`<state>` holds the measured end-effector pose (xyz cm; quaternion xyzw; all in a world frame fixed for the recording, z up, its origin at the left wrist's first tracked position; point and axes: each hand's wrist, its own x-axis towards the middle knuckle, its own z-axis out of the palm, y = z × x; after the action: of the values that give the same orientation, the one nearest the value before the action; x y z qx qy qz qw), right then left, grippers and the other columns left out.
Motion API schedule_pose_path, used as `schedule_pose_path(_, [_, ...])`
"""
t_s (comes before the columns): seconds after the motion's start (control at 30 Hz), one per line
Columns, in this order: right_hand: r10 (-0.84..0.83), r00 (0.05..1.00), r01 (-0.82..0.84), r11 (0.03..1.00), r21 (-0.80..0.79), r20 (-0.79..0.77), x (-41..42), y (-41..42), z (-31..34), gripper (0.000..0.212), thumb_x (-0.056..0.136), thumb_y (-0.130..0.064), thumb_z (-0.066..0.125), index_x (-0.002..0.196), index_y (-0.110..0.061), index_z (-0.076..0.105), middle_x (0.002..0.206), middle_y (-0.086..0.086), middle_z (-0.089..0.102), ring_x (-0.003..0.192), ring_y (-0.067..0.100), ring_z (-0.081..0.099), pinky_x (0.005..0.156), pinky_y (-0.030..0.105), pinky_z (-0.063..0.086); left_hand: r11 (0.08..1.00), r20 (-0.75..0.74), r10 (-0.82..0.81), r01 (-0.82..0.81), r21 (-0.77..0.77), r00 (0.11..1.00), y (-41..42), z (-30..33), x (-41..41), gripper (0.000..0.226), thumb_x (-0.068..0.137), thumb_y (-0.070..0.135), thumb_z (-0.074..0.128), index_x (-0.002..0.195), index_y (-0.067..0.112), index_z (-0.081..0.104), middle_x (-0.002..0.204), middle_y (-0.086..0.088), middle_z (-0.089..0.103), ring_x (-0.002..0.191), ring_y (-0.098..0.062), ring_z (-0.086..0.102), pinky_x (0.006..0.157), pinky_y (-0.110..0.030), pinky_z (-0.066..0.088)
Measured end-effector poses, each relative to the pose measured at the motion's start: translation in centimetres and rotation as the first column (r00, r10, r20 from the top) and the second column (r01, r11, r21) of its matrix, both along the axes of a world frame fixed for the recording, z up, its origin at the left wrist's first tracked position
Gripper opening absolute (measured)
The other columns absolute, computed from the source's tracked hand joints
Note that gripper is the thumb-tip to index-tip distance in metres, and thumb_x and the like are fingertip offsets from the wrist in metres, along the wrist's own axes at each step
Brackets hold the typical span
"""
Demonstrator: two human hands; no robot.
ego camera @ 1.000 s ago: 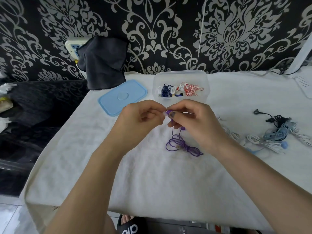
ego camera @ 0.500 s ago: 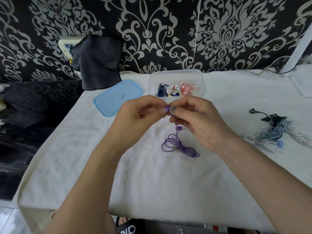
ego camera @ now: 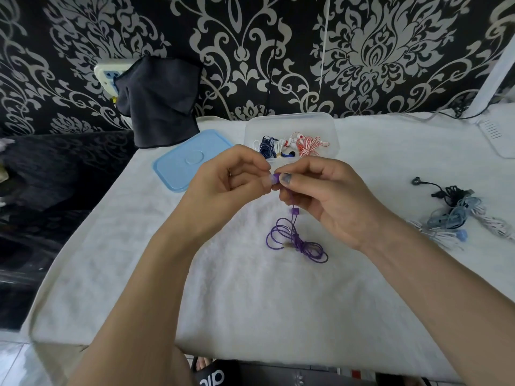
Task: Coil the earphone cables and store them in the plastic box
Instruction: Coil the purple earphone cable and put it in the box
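Little has changed over the last second — both hands, left hand [ego camera: 228, 179] and right hand [ego camera: 328, 196], still pinch the purple earphone's [ego camera: 295, 240] end just in front of the plastic box [ego camera: 289, 121]. Its cable stays heaped on the surface [ego camera: 250, 302] below — coiling, I judge, has barely begun.

A table covered with a white towel [ego camera: 250, 302] carries all items. Far centre: a clear plastic box [ego camera: 291, 122], open, holding coiled earphones in dark blue, white and red-and-white. Just left of the box: a light blue lid [ego camera: 178, 168], lying flat. Centre: a purple earphone cable [ego camera: 295, 240], loosely tangled on the towel, one strand rising upward. Right edge: a heap of uncoiled earphones [ego camera: 459, 215] in black, grey-blue and white. Far right corner: a white object [ego camera: 501, 135], only partly visible.
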<state>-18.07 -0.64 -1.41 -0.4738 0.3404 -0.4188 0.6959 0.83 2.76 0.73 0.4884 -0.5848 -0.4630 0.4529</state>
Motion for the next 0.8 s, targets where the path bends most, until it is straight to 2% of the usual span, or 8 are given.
schedule_pose_path(0.07, [-0.005, 1.0, 0.005, 1.0, 0.021, 0.014, 0.03, 0.01, 0.13, 0.011, 0.092, 0.005, 0.059, 0.093, 0.001, 0.07, 0.083, 0.009, 0.074, 0.069, 0.014, 0.067, 0.068, 0.023, 0.054, 1.0, -0.002, 0.007, -0.007, -0.01, 1.0, 0.01, 0.02, -0.03, 0.012, 0.089, -0.002, 0.069, 0.098, -0.001, 0.061, 0.091, -0.013, 0.074, 0.086, -0.015, 0.073, 0.083, -0.026, 0.057])
schedule_pose_path(0.2, [-0.025, 0.999, 0.024, 0.999, 0.03, 0.03, 0.06, 0.13, 0.31, 0.012, 0.092, 0.006, 0.059, 0.093, -0.001, 0.07, 0.083, 0.01, 0.075, 0.073, 0.017, 0.071, 0.068, 0.022, 0.055, 1.0, 0.0, 0.011, -0.011, -0.009, 1.0, 0.0, -0.08, -0.02, 0.012, 0.09, -0.001, 0.07, 0.096, -0.005, 0.061, 0.098, -0.029, 0.071, 0.091, -0.027, 0.071, 0.093, -0.046, 0.056])
schedule_pose_path(0.23, [-0.03, 0.999, 0.029, 0.999, 0.031, 0.034, 0.08, 0.15, 0.33, 0.012, 0.092, 0.006, 0.059, 0.093, -0.001, 0.07, 0.082, 0.009, 0.075, 0.073, 0.017, 0.071, 0.068, 0.022, 0.055, 1.0, 0.004, 0.011, -0.011, -0.009, 1.0, -0.02, -0.08, -0.02, 0.012, 0.09, -0.001, 0.07, 0.096, -0.006, 0.062, 0.098, -0.031, 0.07, 0.091, -0.029, 0.071, 0.093, -0.047, 0.056])
schedule_pose_path(0.37, [-0.017, 0.999, 0.016, 0.999, 0.032, 0.03, 0.07, 0.26, 0.45, 0.011, 0.092, 0.006, 0.059, 0.093, 0.002, 0.069, 0.084, 0.012, 0.075, 0.072, 0.017, 0.071, 0.067, 0.022, 0.056, 1.0, 0.017, 0.021, -0.021, -0.012, 1.0, -0.04, 0.0, 0.01, 0.006, 0.089, -0.003, 0.07, 0.093, -0.001, 0.066, 0.092, -0.019, 0.076, 0.086, -0.02, 0.073, 0.085, -0.029, 0.059])
schedule_pose_path(0.57, [-0.027, 0.999, 0.025, 0.998, 0.049, 0.044, 0.09, 0.29, 0.63, 0.013, 0.092, 0.008, 0.059, 0.093, 0.001, 0.069, 0.08, 0.01, 0.075, 0.071, 0.017, 0.072, 0.067, 0.023, 0.056, 1.0, -0.025, 0.009, -0.009, -0.004, 1.0, -0.19, -0.04, -0.15, 0.008, 0.09, -0.004, 0.068, 0.094, -0.001, 0.062, 0.091, -0.017, 0.074, 0.087, -0.021, 0.072, 0.086, -0.03, 0.058])
schedule_pose_path(0.7, [-0.031, 0.998, 0.026, 0.994, 0.107, 0.045, 0.17, 0.2, 0.59, 0.011, 0.092, 0.006, 0.059, 0.094, 0.003, 0.07, 0.079, 0.012, 0.074, 0.07, 0.016, 0.072, 0.066, 0.021, 0.056, 0.999, 0.019, 0.032, -0.031, -0.025, 0.999, 0.01, 0.04, -0.34, 0.011, 0.089, 0.003, 0.07, 0.094, -0.003, 0.063, 0.092, -0.023, 0.074, 0.086, -0.023, 0.073, 0.089, -0.037, 0.058])
schedule_pose_path(0.8, [-0.021, 0.997, 0.007, 0.985, 0.174, 0.075, 0.13, 0.09, 0.75, 0.012, 0.092, 0.005, 0.059, 0.094, 0.002, 0.071, 0.079, 0.011, 0.074, 0.07, 0.014, 0.072, 0.066, 0.02, 0.056, 0.997, 0.072, 0.052, -0.048, -0.062, 0.996, 0.19, 0.11, -0.4, 0.007, 0.09, 0.005, 0.072, 0.093, 0.003, 0.066, 0.092, -0.021, 0.074, 0.09, -0.038, 0.073, 0.09, -0.054, 0.056])
